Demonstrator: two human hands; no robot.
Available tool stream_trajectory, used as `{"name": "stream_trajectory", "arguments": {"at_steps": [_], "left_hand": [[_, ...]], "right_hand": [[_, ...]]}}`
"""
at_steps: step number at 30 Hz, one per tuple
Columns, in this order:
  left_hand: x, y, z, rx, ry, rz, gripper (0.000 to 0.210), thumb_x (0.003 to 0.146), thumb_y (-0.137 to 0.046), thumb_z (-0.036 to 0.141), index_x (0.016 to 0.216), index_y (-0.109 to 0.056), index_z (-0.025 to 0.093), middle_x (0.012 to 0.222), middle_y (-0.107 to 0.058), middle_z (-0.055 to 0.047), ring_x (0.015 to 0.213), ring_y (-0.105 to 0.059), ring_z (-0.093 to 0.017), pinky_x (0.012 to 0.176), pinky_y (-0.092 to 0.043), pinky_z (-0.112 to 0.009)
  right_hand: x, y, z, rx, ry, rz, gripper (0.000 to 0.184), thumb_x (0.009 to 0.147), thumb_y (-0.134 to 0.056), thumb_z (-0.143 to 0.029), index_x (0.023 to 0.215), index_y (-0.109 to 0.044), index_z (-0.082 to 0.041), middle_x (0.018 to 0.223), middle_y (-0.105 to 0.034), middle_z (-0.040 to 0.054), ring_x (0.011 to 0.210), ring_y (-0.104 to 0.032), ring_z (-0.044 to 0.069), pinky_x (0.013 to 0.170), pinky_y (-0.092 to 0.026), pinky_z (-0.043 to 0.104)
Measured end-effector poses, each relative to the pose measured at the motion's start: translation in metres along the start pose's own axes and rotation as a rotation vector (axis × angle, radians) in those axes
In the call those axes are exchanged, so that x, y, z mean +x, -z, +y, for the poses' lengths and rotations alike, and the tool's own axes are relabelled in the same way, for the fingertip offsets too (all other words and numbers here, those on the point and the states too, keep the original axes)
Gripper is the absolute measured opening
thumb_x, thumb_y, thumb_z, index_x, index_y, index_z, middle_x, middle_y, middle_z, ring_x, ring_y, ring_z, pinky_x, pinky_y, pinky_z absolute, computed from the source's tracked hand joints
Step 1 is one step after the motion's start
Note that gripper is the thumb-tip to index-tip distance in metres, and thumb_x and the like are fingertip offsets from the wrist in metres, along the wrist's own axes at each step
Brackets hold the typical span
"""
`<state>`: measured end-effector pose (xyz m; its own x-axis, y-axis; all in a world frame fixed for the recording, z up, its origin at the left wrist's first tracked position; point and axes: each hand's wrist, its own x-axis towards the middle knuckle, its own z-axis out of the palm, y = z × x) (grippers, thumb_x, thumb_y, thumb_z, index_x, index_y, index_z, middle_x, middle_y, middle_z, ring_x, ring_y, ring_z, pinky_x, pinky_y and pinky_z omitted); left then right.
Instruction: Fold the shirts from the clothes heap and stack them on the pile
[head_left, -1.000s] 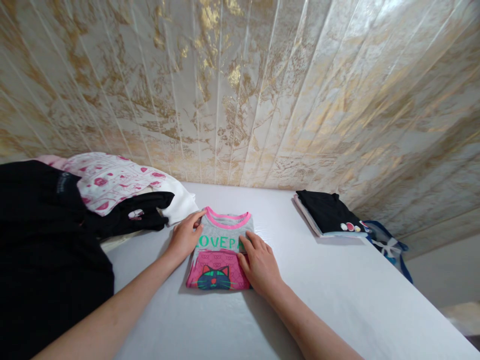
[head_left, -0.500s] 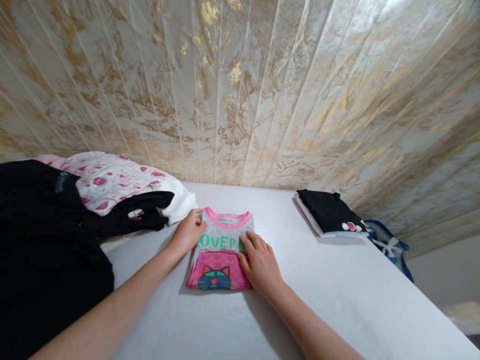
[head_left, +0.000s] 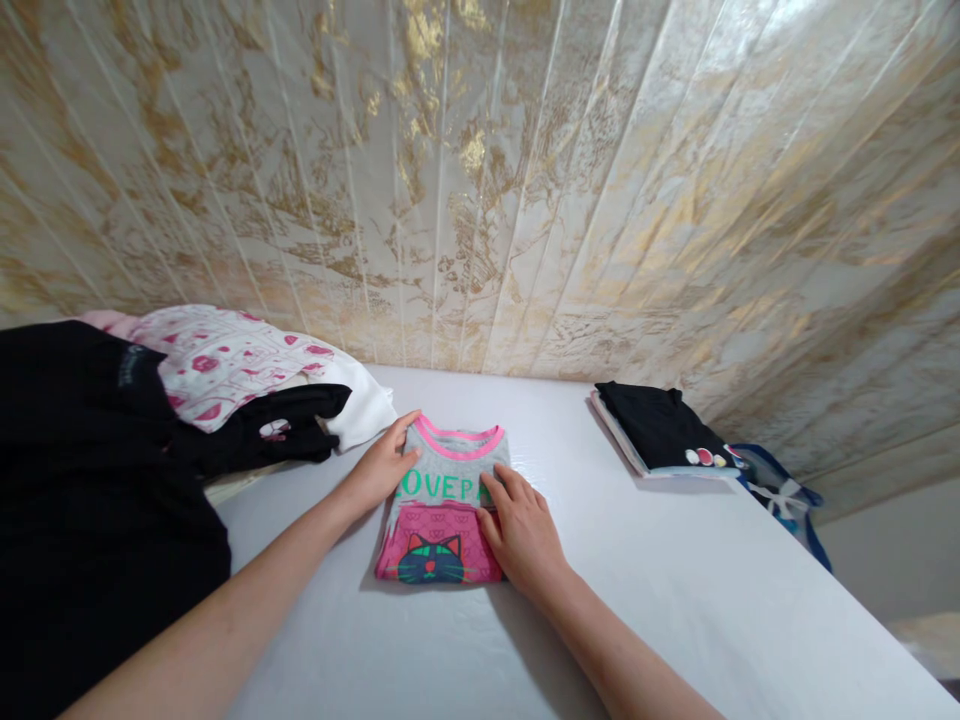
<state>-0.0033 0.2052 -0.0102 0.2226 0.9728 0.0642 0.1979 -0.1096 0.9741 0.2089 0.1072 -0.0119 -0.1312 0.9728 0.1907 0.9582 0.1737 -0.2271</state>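
Observation:
A folded grey T-shirt [head_left: 446,520] with a pink neckband, green lettering and a cat print on a pink panel lies flat on the white table. At its upper left corner is my left hand [head_left: 381,465], index finger stretched along the shoulder edge and thumb apart on the cloth. Its other fingers are partly hidden. My right hand [head_left: 523,522] rests open on the shirt's right side, fingers extended over the last letters and the edge of the print.
Loose clothes lie heaped at the left: a black garment [head_left: 97,520], a white garment with pink print [head_left: 225,360] and a smaller black piece [head_left: 262,430]. A folded stack [head_left: 652,425] with black on top stands back right, beside a blue-edged clear bag [head_left: 795,500]. A patterned wall [head_left: 465,200] borders the table [head_left: 675,590].
My left hand has shifted slightly up and right, its index finger straighter, and the shirt's upper left corner has moved slightly inward. My right hand stays in place on the shirt.

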Motion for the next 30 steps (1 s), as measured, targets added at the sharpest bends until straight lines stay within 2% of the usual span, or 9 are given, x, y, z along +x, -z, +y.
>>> {"name": "stream_trajectory", "arguments": {"at_steps": [3,6,10,14,18,21,25,28,30], "left_hand": [[0.002,0.002,-0.005,0.233,-0.108,0.059,0.058,0.082,-0.048,0.023,0.139,-0.041,0.016,0.133,-0.057,-0.014,0.114,-0.060,-0.025,0.092,-0.050,-0.037],[0.001,0.004,-0.007,0.574,-0.188,0.161,0.055,0.085,-0.046,0.022,0.139,-0.041,0.017,0.137,-0.054,-0.013,0.123,-0.053,-0.025,0.101,-0.043,-0.039],[-0.007,0.007,-0.001,0.867,-0.111,0.259,0.053,0.087,-0.048,0.025,0.139,-0.038,0.015,0.127,-0.057,-0.015,0.111,-0.059,-0.027,0.090,-0.049,-0.038],[-0.012,0.005,0.007,0.889,-0.118,0.292,0.033,0.089,-0.044,0.024,0.121,-0.049,0.016,0.110,-0.061,-0.010,0.098,-0.061,-0.022,0.082,-0.049,-0.033],[-0.016,-0.004,0.009,0.935,-0.287,0.225,0.017,0.088,-0.045,0.022,0.099,-0.057,0.020,0.103,-0.060,-0.008,0.099,-0.056,-0.023,0.088,-0.044,-0.036],[-0.020,-0.008,0.008,0.996,-0.256,0.147,0.012,0.086,-0.049,0.022,0.092,-0.059,0.021,0.100,-0.061,-0.008,0.100,-0.055,-0.025,0.090,-0.042,-0.039],[-0.025,-0.010,0.012,1.113,-0.194,0.162,0.019,0.086,-0.050,0.022,0.101,-0.061,0.018,0.108,-0.061,-0.011,0.105,-0.055,-0.028,0.093,-0.041,-0.042],[-0.034,-0.022,0.020,1.099,-0.307,0.119,0.028,0.087,-0.050,0.023,0.113,-0.060,0.017,0.123,-0.059,-0.013,0.119,-0.049,-0.028,0.105,-0.033,-0.044],[-0.042,-0.036,0.023,1.043,-0.381,0.027,0.037,0.089,-0.049,0.027,0.124,-0.055,0.017,0.133,-0.055,-0.011,0.126,-0.045,-0.026,0.110,-0.029,-0.042]], "right_hand": [[0.001,0.000,0.000,0.002,0.005,0.000,0.044,0.090,-0.050,-0.030,0.133,-0.051,-0.022,0.141,-0.047,0.0099,0.131,-0.042,0.023,0.106,-0.036,0.040],[0.001,0.000,0.000,0.000,0.009,0.000,0.043,0.090,-0.049,-0.030,0.133,-0.052,-0.022,0.141,-0.048,0.0100,0.130,-0.042,0.023,0.105,-0.037,0.041],[0.001,0.002,-0.001,-0.008,0.003,-0.009,0.043,0.091,-0.049,-0.030,0.133,-0.052,-0.021,0.141,-0.047,0.0103,0.130,-0.042,0.024,0.105,-0.037,0.041],[0.000,0.002,-0.001,-0.004,0.002,-0.014,0.043,0.092,-0.048,-0.031,0.133,-0.052,-0.022,0.142,-0.047,0.0095,0.131,-0.041,0.024,0.105,-0.036,0.041],[0.001,0.000,0.000,-0.002,-0.003,-0.011,0.043,0.091,-0.048,-0.032,0.133,-0.052,-0.023,0.143,-0.046,0.0094,0.131,-0.042,0.023,0.105,-0.036,0.041],[0.001,-0.001,0.000,-0.002,-0.006,-0.008,0.044,0.091,-0.048,-0.032,0.133,-0.051,-0.023,0.142,-0.046,0.0094,0.131,-0.041,0.023,0.105,-0.036,0.041],[0.001,0.001,-0.002,-0.003,-0.015,-0.004,0.043,0.091,-0.049,-0.032,0.133,-0.052,-0.022,0.142,-0.047,0.0094,0.130,-0.042,0.023,0.105,-0.036,0.040],[0.001,0.002,-0.004,-0.003,-0.012,-0.004,0.043,0.091,-0.049,-0.031,0.133,-0.052,-0.022,0.142,-0.046,0.0096,0.130,-0.042,0.023,0.105,-0.036,0.040],[0.000,0.002,-0.003,-0.005,-0.010,-0.002,0.043,0.091,-0.049,-0.031,0.133,-0.052,-0.022,0.142,-0.046,0.0100,0.131,-0.041,0.023,0.105,-0.035,0.040]]}}
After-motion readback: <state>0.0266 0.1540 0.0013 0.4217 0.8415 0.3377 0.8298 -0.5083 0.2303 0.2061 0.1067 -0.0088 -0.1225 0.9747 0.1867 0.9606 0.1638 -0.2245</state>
